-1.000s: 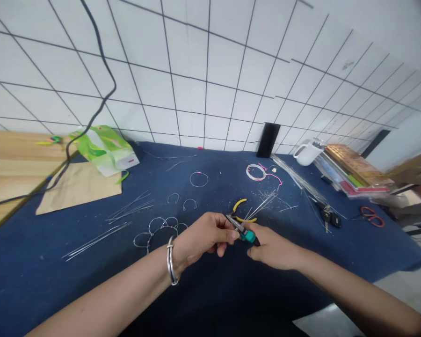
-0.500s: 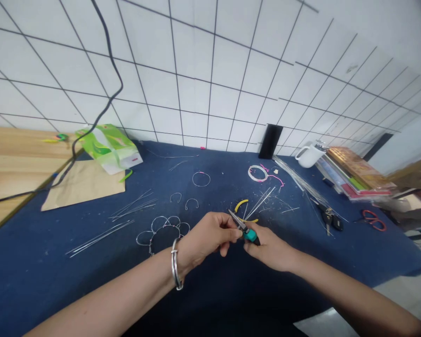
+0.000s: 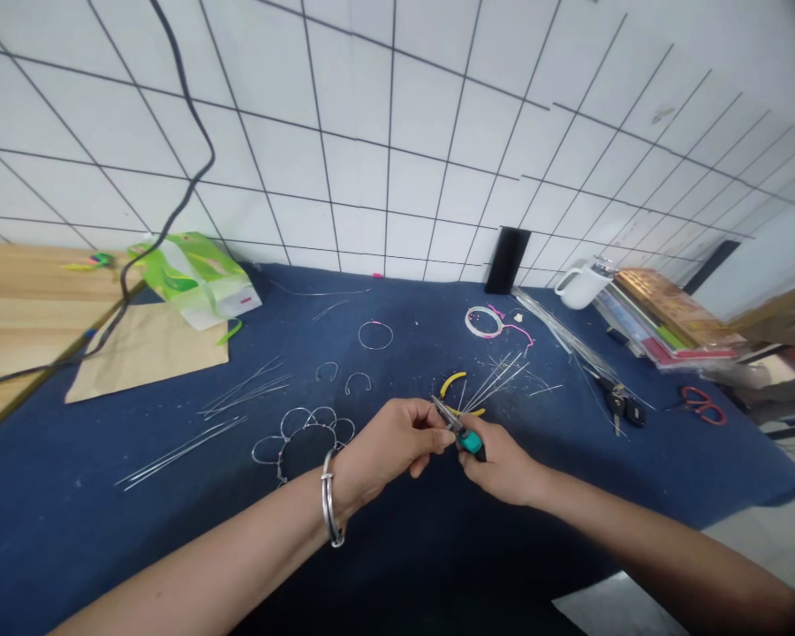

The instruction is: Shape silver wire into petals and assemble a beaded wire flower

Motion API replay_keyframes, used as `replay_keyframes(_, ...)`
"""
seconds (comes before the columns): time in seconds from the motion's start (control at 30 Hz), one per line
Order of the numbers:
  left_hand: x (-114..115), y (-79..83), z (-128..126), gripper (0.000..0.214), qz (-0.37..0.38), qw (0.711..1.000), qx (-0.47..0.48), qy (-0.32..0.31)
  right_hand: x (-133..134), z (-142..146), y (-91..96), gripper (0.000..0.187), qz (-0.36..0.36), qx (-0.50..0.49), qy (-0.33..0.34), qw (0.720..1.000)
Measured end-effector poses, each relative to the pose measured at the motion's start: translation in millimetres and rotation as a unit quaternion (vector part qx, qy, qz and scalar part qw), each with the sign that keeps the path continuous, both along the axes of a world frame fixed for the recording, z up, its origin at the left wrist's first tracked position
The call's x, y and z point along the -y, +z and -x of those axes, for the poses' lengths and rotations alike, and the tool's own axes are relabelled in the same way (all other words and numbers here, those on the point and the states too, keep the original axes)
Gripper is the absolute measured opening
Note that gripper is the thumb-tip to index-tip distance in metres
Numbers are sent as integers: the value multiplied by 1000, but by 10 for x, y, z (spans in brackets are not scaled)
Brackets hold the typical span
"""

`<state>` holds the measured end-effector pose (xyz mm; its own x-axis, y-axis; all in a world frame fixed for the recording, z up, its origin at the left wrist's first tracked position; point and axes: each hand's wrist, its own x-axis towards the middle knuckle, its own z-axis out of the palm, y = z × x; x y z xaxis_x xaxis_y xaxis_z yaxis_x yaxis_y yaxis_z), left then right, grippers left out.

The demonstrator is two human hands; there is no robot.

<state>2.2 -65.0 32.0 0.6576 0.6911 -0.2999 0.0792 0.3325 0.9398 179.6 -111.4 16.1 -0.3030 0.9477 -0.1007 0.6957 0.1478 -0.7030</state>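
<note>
In my right hand point(image 3: 500, 464) are needle-nose pliers point(image 3: 469, 439) with teal and black handles, their jaws pointing up and left. My left hand point(image 3: 411, 433) is pinched at the jaws; whatever sits between its fingertips is too small to make out. Behind the hands lies a yellow-handled tool point(image 3: 451, 383), partly covered, with thin straight wires point(image 3: 496, 382) fanning out across it. A wire ring with several petal-like loops point(image 3: 296, 420) lies left of my left wrist, partly hidden by the forearm. Beyond it are two small open wire curves point(image 3: 358, 380) and a closed wire ring point(image 3: 375, 335).
Straight wires point(image 3: 182, 452) lie at left, near a brown paper sheet point(image 3: 146, 353) and green packet point(image 3: 195, 274). At right are a white coil point(image 3: 483, 322), a wire bundle point(image 3: 556, 327), keys point(image 3: 619, 408), red-handled scissors point(image 3: 702, 405), a white mug point(image 3: 581, 287) and stacked books point(image 3: 676, 322).
The view has shifted slightly, so the table's contents sit a little further left and higher in it. Both hands keep nearly the same pose around the pliers.
</note>
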Motion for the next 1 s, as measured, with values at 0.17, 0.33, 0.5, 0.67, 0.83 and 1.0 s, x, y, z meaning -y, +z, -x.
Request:
replay_keyframes(0.17, 24, 17, -37, 12, -21, 1000, -4, 14, 15, -12, -79, 30, -23, -27, -14, 999)
replay_keyframes(0.33, 50, -2, -28, 15, -47, 999, 11, 20, 19, -41, -103, 25, -3, -35, -29, 999)
replay_keyframes(0.5, 44, -35, -26, 19, -40, 999, 13, 9, 12, -87, -30, 28, 120, -88, -23, 989)
replay_keyframes(0.67, 46, 4, -32, 19, -52, 998, -14, 15, 15, -83, 87, 30, 182, -135, -11, 974)
replay_keyframes(0.83, 48, 62, -14, 21, -75, 995, -67, 13, 32, -59, 122, 29, 139, -67, -19, 988)
replay_keyframes(1.0, 25, 52, -14, 19, -69, 994, -87, 11, 46, -37, 60, 22, 107, -30, -25, 994)
